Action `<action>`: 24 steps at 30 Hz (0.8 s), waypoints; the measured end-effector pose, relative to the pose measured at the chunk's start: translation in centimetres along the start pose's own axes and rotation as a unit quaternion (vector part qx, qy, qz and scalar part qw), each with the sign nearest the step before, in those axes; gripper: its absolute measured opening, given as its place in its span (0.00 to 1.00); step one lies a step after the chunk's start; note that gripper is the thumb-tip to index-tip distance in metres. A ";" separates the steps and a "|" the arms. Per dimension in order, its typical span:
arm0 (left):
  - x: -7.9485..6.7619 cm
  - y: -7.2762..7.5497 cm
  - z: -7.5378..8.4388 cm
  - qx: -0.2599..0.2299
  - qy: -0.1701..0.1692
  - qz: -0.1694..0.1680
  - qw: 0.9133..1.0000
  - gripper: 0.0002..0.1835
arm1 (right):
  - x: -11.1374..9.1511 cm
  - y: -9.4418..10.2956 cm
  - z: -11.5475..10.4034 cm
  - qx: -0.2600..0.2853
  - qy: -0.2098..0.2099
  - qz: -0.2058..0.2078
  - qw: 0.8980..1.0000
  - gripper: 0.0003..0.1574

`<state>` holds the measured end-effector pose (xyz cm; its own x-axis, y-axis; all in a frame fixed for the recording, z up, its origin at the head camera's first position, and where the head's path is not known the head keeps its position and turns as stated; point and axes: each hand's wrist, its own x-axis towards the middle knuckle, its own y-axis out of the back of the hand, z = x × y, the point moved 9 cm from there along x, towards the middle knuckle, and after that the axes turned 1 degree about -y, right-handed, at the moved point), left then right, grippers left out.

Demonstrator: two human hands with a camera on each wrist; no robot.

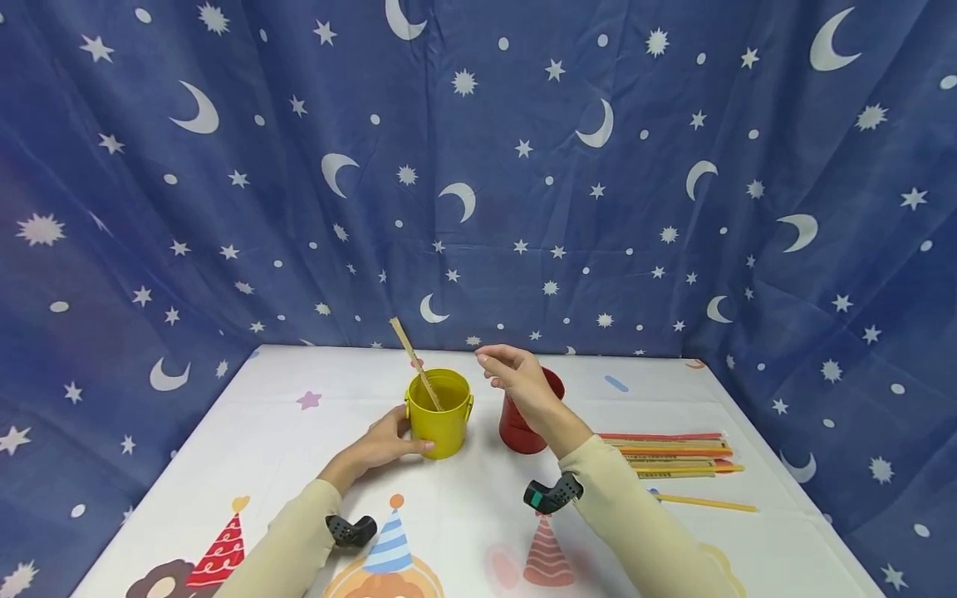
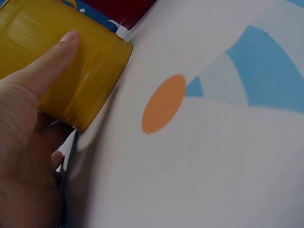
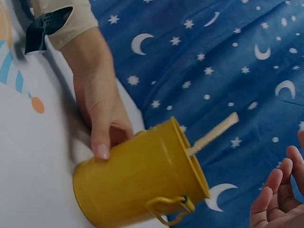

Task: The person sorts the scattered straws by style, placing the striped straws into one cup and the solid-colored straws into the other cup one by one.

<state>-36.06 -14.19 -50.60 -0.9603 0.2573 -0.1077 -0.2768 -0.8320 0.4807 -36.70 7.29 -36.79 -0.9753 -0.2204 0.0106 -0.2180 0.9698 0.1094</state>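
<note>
A yellow bucket [image 1: 439,432] with small side handles stands upright on the table, and my left hand [image 1: 386,440] grips its side with the thumb across the front. In the left wrist view the thumb [image 2: 61,51] lies flat on the yellow wall. One long, thin tan stick [image 1: 416,363] leans in this bucket, its upper end sticking out past the rim. My right hand [image 1: 516,378] is raised to the right of the yellow bucket, fingers loosely bent and holding nothing. Partly hidden behind that hand stands a red bucket [image 1: 521,428].
Several thin sticks or straws [image 1: 673,455], red, orange, yellow and printed tan, lie at the right of the table, partly behind the right sleeve. A single yellow stick [image 1: 706,502] lies nearer. The white patterned cloth [image 1: 463,531] meets a blue star curtain [image 1: 478,274] at the back.
</note>
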 end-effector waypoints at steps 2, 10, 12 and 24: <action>-0.1 0.0 0.1 -0.002 -0.001 -0.001 1.000 0.54 | -0.6 0.8 -0.1 0.013 0.001 0.003 1.000 0.20; 0.0 0.2 0.3 -0.011 -0.012 -0.002 1.000 0.52 | -2.2 4.5 0.6 0.048 0.017 0.017 0.999 0.20; 0.0 0.2 0.3 -0.012 -0.014 -0.002 1.000 0.52 | -2.6 5.4 0.9 0.048 0.025 0.018 0.998 0.20; 0.0 0.1 0.4 -0.023 -0.008 0.000 1.000 0.51 | -4.6 11.1 4.0 -0.004 0.011 0.023 1.000 0.27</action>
<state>-36.05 -14.11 -50.20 -0.9596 0.2653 -0.0937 -0.2789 -0.8538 0.4395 -34.80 19.48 -39.62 -0.9834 -0.1776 0.0369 -0.1722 0.9781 0.1172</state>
